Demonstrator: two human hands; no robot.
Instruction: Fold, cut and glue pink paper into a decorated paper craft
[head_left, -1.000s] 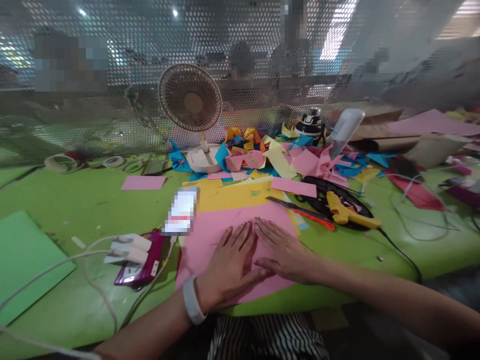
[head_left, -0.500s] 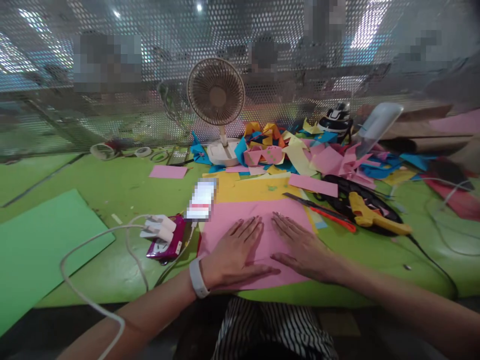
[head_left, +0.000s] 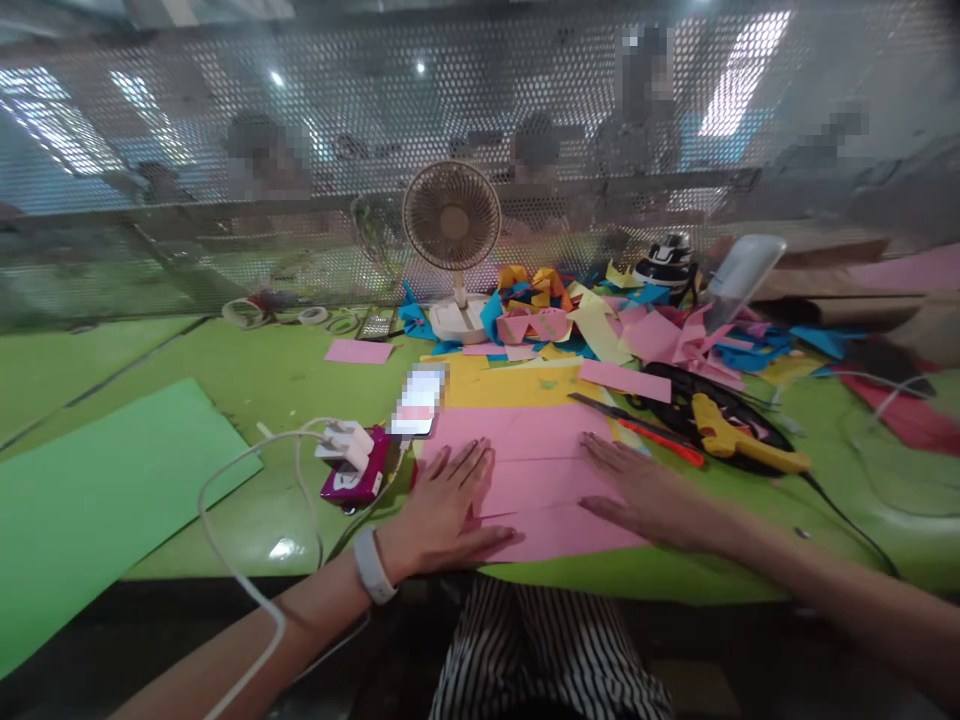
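Observation:
A pink paper sheet [head_left: 540,485] with crease lines across it lies flat at the table's front edge, over yellow paper [head_left: 510,385]. My left hand [head_left: 442,505] rests flat on its left side, fingers stretched out and holding nothing. On the right side of the sheet lies my right hand [head_left: 637,490], also flat with its fingers out. A phone [head_left: 418,400] on a charging cable touches the papers at the upper left. Just beyond my right hand is a red-orange box cutter [head_left: 660,438], its dark blade pointing left.
A yellow glue gun [head_left: 731,435] lies on a black tray [head_left: 667,385] at right. Paper scraps [head_left: 637,325] are heaped before a perforated screen, beside a fan [head_left: 451,220]. A purple power adapter [head_left: 360,480] with plugs and green card [head_left: 112,480] lie at left.
My hands have slid apart, the left toward the left and the right toward the right, uncovering the creased middle of the pink sheet. The camera view has tilted up slightly.

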